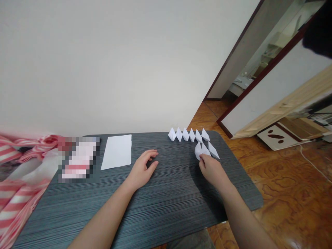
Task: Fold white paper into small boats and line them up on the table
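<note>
My right hand (211, 170) is at the right side of the table, its thumb and finger pinched on a folded white paper piece (198, 150), pointed like a small boat. Beside that piece, two more folded papers (213, 150) lie close together; my fingers partly hide the nearer one. Behind them stands a row of several similar white folded pieces (185, 134) along the far edge. My left hand (143, 170) rests near the middle of the table, holding nothing, with thumb and fingers apart. To its left lies a flat stack or sheet of white paper (117, 152).
The dark, wood-grained table (166, 211) stands against a pale wall (124, 69). A blurred-out phone-like object (80, 157) lies at its left end, beside red-and-white striped cloth (19, 200). A white box (276, 136) sits on the wooden floor (290, 180) at right.
</note>
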### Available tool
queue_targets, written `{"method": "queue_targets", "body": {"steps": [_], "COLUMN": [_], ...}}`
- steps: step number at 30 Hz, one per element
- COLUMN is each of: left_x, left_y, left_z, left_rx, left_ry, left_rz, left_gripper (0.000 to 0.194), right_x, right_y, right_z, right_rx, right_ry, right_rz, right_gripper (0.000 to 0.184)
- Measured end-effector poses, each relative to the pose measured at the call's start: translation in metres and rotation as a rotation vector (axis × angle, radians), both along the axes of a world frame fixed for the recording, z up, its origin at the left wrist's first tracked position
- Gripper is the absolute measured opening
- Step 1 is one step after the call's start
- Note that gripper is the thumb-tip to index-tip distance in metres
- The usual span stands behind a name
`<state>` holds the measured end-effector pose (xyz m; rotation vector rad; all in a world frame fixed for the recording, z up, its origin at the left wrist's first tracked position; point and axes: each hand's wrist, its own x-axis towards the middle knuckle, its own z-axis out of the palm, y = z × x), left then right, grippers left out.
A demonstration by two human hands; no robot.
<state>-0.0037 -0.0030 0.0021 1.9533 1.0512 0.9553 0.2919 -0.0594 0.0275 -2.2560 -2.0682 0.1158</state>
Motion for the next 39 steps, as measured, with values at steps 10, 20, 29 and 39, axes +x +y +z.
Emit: {"method": "queue_targets", "body": {"steps": [10, 20, 29, 39], "left_x": [0.0, -0.002, -0.01, -0.053], "left_y": [0.0, 0.0, 0.0, 0.022], "left_z": [0.001, 0.0, 0.004, -0.003], "left_rx": [0.005, 0.006, 0.091, 0.251], "left_ry": [-0.001, -0.013, 0.032, 0.446], "left_rz": [0.001, 0.007, 0.192, 0.678], "left_gripper": [0.025, 0.025, 0.021, 0.041], "right_x": [0.0, 0.005, -0.034, -0.104], "right_y": [0.005, 0.001, -0.005, 0.042], "right_z": [0.003, 0.003, 0.026, 0.013], "right_rx": [-0.013, -0.03, 0.028, 0.065], "right_ry": [-0.014, 0.011, 0.145, 0.198], "right_rz": [0.023, -0.024, 0.213, 0.688], "right_gripper": [0.027, 0.025, 0.025, 0.022]}}
